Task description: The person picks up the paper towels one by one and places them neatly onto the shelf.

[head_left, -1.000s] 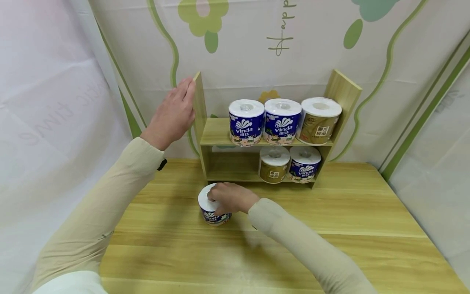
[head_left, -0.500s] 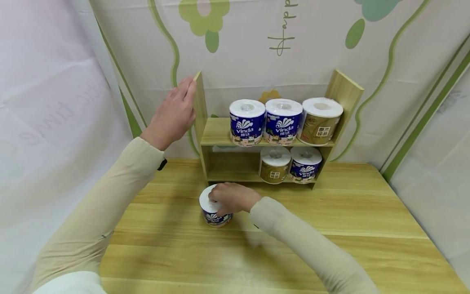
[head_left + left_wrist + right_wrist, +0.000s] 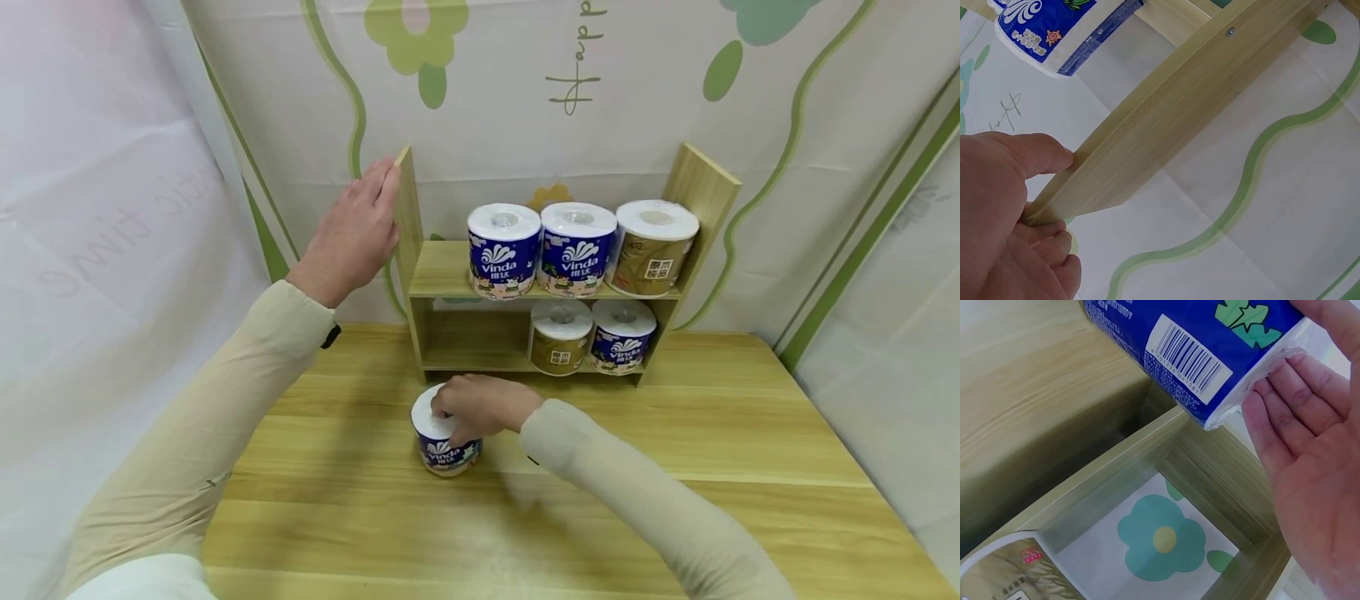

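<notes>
In the head view my right hand (image 3: 483, 408) grips a blue, white-topped Vinda toilet paper roll (image 3: 442, 452) just in front of the wooden shelf (image 3: 468, 283). Its fingertips dip into the core hole, and the thumb lies on the wrapper's side. The right wrist view shows the roll's barcode (image 3: 1189, 356) side, with fingers at the plastic-wrapped end. My left hand (image 3: 352, 229) holds the top of the shelf's left side panel (image 3: 1147, 119), thumb on its edge and fingers curled behind it, as the left wrist view shows.
On the upper level stand two blue rolls (image 3: 504, 250) and a gold-brown roll (image 3: 651, 248), filling its right part. Below are a gold-brown roll (image 3: 560, 337) and a blue roll (image 3: 621, 337), also to the right. A wooden table (image 3: 675, 433) carries the shelf; printed cloth (image 3: 495, 100) hangs behind.
My right hand has shifted the roll slightly toward me and to the right, away from the shelf. The left hand stays on the side panel.
</notes>
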The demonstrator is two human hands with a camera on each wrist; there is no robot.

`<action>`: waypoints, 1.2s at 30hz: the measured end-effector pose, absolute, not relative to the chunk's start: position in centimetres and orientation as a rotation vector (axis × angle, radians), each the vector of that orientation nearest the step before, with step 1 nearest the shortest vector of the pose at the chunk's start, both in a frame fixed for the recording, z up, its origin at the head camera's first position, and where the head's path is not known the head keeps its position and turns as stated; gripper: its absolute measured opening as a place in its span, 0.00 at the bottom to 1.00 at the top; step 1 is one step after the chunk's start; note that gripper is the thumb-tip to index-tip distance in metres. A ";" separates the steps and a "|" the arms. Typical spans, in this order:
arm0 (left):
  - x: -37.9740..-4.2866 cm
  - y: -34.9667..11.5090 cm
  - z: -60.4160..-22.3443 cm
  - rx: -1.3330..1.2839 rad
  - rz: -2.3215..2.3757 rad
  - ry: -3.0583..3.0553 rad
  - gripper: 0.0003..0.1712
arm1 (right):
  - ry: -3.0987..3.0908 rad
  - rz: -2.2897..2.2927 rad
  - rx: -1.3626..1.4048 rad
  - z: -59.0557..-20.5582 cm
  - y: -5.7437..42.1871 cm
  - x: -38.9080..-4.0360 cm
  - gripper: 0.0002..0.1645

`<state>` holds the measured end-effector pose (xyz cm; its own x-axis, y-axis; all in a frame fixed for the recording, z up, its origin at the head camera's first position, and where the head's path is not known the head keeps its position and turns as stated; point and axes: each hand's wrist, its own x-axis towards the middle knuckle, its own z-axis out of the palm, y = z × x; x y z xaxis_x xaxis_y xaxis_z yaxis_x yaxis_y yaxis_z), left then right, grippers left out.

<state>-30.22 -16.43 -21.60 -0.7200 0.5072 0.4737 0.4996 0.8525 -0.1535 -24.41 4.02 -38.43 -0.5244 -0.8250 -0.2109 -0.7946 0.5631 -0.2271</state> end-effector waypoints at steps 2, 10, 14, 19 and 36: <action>-30.3 -16.4 -21.6 -0.735 0.013 -2.518 0.36 | 2.490 -0.164 -1.331 -38.3 4.3 -24.3 0.20; -30.3 -16.4 -21.6 -0.738 0.007 -2.525 0.36 | 2.433 -0.193 -1.312 -37.5 5.2 -23.9 0.18; -30.3 -16.4 -21.5 -0.735 0.004 -2.526 0.36 | 2.426 -0.189 -1.304 -37.2 5.5 -23.7 0.18; -30.3 -16.4 -21.5 -0.731 0.007 -2.528 0.36 | 2.421 -0.181 -1.294 -37.0 6.0 -23.4 0.17; -30.1 -16.4 -21.3 -0.719 0.036 -2.544 0.36 | 2.422 -0.137 -1.368 -35.3 7.9 -22.3 0.15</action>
<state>-30.14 -16.39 -21.34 -0.7399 0.4978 0.4524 0.4848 0.8609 -0.1545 -22.31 7.94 -35.33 -0.4695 -0.8447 -0.2569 -0.8103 0.5278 -0.2547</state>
